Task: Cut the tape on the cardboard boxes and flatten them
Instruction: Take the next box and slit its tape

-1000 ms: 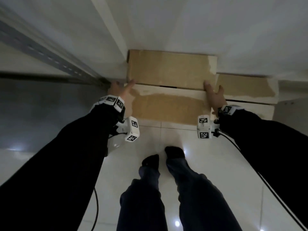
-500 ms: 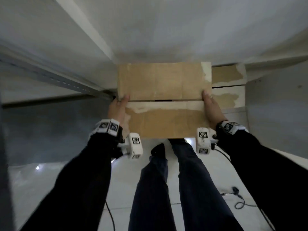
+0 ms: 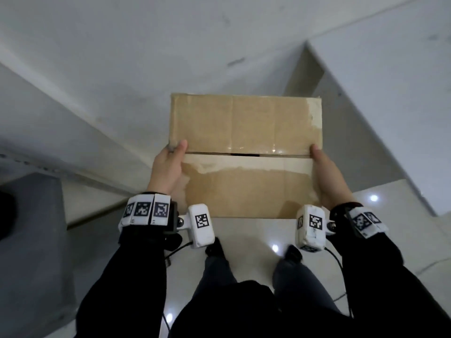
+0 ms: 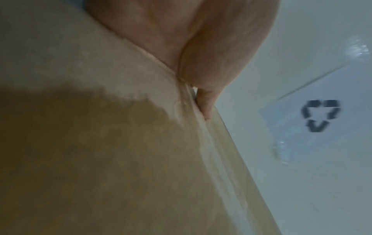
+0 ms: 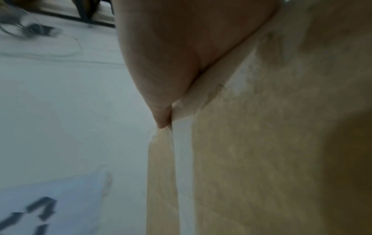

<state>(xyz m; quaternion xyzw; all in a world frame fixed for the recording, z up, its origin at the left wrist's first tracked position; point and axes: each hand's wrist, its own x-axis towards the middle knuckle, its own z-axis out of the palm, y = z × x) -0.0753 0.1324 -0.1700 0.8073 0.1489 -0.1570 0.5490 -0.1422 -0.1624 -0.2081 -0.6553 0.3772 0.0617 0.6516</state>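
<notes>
1. Head view shows a person holding a brown cardboard box [image 3: 245, 154] up in the air, above a shiny white floor [image 3: 253, 237].
2. Left hand [image 3: 168, 167] grips the box's left side. Its thumb lies on top, right by the gap between the two top flaps.
3. Right hand [image 3: 328, 176] grips the box's right side the same way, thumb on top.
4. Both hands are wrapped around the box edges; the fingers under the box are hidden.
5. Clear tape [image 3: 244, 164] lies shiny along the middle of the top. A thin dark slit shows between the flaps.
6. Left wrist view is blurry. It shows the palm pressed flat on the cardboard, with a fingertip at the edge. A recycling sign [image 4: 320, 117] shows on a pale surface beyond.
7. Right wrist view is blurry too. It shows the palm against the box side, beside a pale strip of tape.
8. Each wrist wears a band with black-and-white square marks, and black sleeves cover the arms.
</notes>
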